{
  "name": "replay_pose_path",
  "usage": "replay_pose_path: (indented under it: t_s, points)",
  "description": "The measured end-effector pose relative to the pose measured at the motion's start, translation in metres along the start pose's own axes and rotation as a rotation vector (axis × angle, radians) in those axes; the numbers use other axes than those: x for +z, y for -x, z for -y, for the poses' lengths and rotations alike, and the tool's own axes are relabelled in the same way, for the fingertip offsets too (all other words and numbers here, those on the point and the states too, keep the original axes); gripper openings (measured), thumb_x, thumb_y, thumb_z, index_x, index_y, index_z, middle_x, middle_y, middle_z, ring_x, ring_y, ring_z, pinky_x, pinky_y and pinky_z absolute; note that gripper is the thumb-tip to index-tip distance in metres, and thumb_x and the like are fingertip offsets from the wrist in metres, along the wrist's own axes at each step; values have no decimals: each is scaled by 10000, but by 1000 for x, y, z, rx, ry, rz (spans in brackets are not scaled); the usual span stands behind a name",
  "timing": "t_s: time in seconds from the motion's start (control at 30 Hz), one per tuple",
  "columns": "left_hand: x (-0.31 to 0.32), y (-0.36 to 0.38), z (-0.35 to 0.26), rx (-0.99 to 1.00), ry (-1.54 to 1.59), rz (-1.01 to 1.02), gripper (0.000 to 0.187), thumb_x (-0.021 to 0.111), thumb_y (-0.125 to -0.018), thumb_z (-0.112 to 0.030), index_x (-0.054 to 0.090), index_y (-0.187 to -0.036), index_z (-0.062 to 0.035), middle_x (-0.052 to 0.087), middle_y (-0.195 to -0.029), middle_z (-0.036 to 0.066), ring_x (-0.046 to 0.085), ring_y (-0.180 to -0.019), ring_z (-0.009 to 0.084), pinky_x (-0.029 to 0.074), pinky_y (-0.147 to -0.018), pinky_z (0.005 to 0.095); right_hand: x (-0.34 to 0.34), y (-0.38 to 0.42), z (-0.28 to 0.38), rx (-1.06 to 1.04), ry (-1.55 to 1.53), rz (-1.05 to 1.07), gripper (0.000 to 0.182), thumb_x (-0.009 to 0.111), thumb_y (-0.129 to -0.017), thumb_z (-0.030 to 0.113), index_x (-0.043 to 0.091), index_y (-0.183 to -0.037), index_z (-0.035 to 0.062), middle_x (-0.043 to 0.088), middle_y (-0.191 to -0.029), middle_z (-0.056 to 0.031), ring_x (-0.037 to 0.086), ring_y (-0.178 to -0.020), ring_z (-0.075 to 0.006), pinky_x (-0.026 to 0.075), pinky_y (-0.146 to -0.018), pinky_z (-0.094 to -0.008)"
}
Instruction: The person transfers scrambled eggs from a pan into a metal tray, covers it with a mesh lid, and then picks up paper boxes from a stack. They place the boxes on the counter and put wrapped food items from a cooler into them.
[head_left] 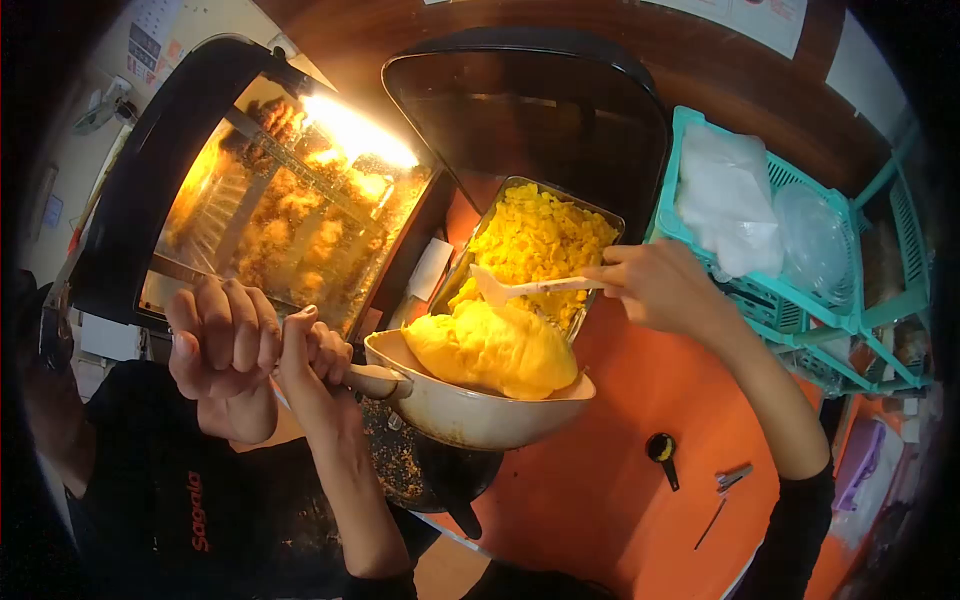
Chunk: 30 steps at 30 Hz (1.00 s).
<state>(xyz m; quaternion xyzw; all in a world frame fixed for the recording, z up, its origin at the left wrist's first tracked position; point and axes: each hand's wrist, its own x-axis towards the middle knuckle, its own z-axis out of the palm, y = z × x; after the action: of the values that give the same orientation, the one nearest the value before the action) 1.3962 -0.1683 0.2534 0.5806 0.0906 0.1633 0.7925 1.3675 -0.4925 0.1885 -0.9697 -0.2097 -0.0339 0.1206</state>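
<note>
My left hand (318, 362) is closed around the handle of a pale frying pan (480, 418), which is tilted. A thick yellow mass of cooked egg (490, 345) bulges over its far rim. My right hand (655, 285) grips a spatula (530, 287) with a pale head, held above the egg mass. Just beyond the pan is a metal tray (621, 222) heaped with scrambled egg (540, 235). The pan's front part hides the tray's near end.
At left stands a lit glass display case (290, 200) holding browned food. A co-worker's hand (225, 340) is close to my left hand. A black pan (430, 465) lies below mine. Teal baskets (850, 300) stand right. A small black scoop (661, 450) rests on the orange table (600, 480).
</note>
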Motion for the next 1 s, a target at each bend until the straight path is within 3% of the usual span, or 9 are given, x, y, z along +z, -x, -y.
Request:
replay_pose_path:
  t_s: [0.23, 0.33, 0.43, 0.53, 0.63, 0.8, 1.0]
  points:
    - [2, -3, 2, -15, 7, -2, 326, 590, -811, -120, 339, -608, -159, 279, -551, -70, 231, -440, 29, 205, -418, 210, -17, 42, 78, 293, -20, -21, 323, 592, -786, 119, 637, -1106, 108, 577, -750, -105, 609, -644, -281, 455, -562, -403]
    - [3, -3, 3, 28, -13, 18, 321, 587, -817, -115, 344, -610, -156, 275, -551, -71, 237, -440, 27, 208, -419, 211, -37, 70, 74, 570, -242, -4, 306, 580, -802, 118, 639, -1099, 71, 584, -714, -146, 602, -631, -288, 436, -567, -404]
    - [10, 0, 2, 45, -44, -16, 315, 584, -819, -113, 351, -611, -154, 273, -553, -71, 242, -442, 24, 204, -415, 210, -44, 106, 76, 778, -323, 15, 194, 591, -793, 87, 679, -966, 75, 585, -675, -133, 591, -609, -304, 424, -566, -442]
    - [4, -6, 6, 36, -29, 33, 306, 587, -816, -111, 361, -614, -151, 274, -557, -71, 245, -444, 23, 202, -413, 209, -32, 131, 78, 919, -346, -43, 220, 613, -788, 118, 695, -991, 104, 590, -663, -131, 588, -603, -301, 418, -562, -440]
    - [6, -6, 4, 55, -39, 39, 300, 585, -814, -107, 365, -615, -149, 274, -557, -71, 246, -444, 21, 199, -411, 207, -17, 159, 78, 931, -242, 12, 271, 615, -784, 128, 688, -1044, 112, 595, -673, -128, 592, -610, -298, 435, -567, -420]
    - [6, -6, 1, 13, -80, -7, 292, 586, -809, -91, 375, -614, -148, 289, -564, -73, 246, -441, 20, 190, -404, 203, 37, 155, 72, 876, -350, -22, 279, 621, -773, 142, 694, -1041, 118, 605, -685, -122, 600, -623, -296, 463, -600, -396]
    - [3, -8, 0, 26, -67, 19, 283, 594, -800, -80, 386, -623, -154, 304, -574, -77, 251, -439, 12, 196, -392, 199, 26, 140, 71, 911, -423, 27, 264, 601, -798, 188, 691, -1043, 147, 604, -702, -119, 602, -645, -302, 467, -613, -398]
